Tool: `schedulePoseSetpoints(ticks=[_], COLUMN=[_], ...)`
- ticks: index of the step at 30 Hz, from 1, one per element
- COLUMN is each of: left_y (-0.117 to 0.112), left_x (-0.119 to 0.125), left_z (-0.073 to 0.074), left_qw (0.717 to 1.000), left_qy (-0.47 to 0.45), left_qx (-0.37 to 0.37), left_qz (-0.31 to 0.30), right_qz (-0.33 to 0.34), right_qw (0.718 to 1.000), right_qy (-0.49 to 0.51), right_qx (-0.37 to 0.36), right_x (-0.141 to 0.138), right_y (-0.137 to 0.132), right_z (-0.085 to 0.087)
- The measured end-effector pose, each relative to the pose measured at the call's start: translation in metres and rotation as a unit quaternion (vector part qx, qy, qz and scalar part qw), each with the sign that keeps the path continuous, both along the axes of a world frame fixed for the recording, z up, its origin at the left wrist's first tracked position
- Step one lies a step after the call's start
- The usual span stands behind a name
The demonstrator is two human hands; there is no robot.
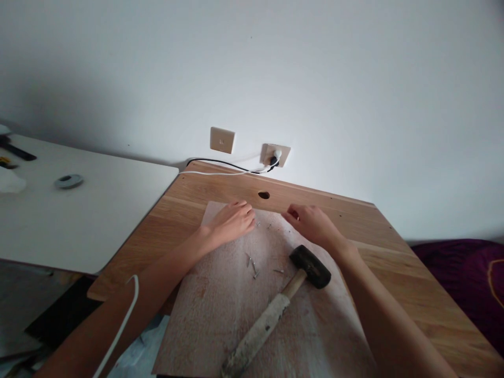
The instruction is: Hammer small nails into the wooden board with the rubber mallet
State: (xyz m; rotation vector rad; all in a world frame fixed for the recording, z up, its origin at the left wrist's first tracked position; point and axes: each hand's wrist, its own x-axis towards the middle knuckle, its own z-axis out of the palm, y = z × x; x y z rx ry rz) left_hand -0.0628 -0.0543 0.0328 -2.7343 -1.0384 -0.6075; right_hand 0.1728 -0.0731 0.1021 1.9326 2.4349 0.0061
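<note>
A thin wooden board (220,294) lies on the wooden table. My left hand (236,218) rests over its far left part, fingers curled under and pressed together; whatever they may hold is hidden. Near the board's far right corner, my right hand (309,219) has its thumb and fingers drawn together, and I cannot make out anything between them. A few tiny nails (269,227) show on the board between the hands. Closer to me lie several loose nails (252,264). A mallet (310,266) with a black head and worn, wrapped handle lies across the board, touched by neither hand.
The wooden table (397,283) meets the wall, with a cable hole (263,195) near its back. Cables run to a wall socket (275,156). At left stands a white table (98,210) with a grey roll-like object (69,181). Purple fabric (460,273) is at right. A white cord (124,325) hangs before my left forearm.
</note>
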Motion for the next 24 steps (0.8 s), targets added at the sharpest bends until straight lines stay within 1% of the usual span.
schedulePoseSetpoints(ticks=[2,4,7,9,10,12,14,15,18,22,24], left_y=[-0.001,-0.007,-0.019,-0.025,-0.025,-0.022,-0.015,-0.01,0.001,0.011,0.013], left_x=[0.002,0.002,-0.003,-0.007,-0.008,-0.009,-0.007,-0.006,0.0,0.005,0.005], left_z=[0.005,0.013,0.026,0.029,0.029,0.025,0.019,0.016,0.009,0.005,0.004], left_qw=[0.999,0.997,0.987,0.982,0.982,0.985,0.984,0.983,0.98,0.977,0.974], left_qy=[-0.023,-0.032,-0.009,0.003,-0.002,-0.033,-0.066,-0.076,-0.074,-0.071,-0.082], left_qx=[-0.026,-0.07,-0.149,-0.172,-0.173,-0.165,-0.165,-0.168,-0.182,-0.193,-0.198], left_qz=[0.008,0.004,-0.052,-0.077,-0.074,-0.045,-0.016,-0.011,-0.023,-0.048,-0.073], right_qz=[0.028,0.044,0.065,0.075,0.079,0.084,0.09,0.093,0.095,0.098,0.131], right_qw=[0.999,0.998,0.996,0.995,0.995,0.994,0.994,0.994,0.994,0.995,0.987], right_qy=[-0.01,-0.02,-0.034,-0.041,-0.044,-0.049,-0.049,-0.047,-0.03,0.012,0.07], right_qx=[-0.024,-0.036,-0.042,-0.043,-0.043,-0.043,-0.044,-0.044,-0.039,-0.031,-0.063], right_x=[-0.013,-0.026,-0.038,-0.041,-0.042,-0.041,-0.041,-0.041,-0.04,-0.033,-0.027], right_y=[-0.004,-0.007,-0.008,-0.006,-0.005,-0.004,-0.003,-0.003,-0.006,-0.015,-0.022], right_z=[-0.003,-0.006,-0.011,-0.013,-0.013,-0.014,-0.013,-0.012,-0.008,-0.001,0.002])
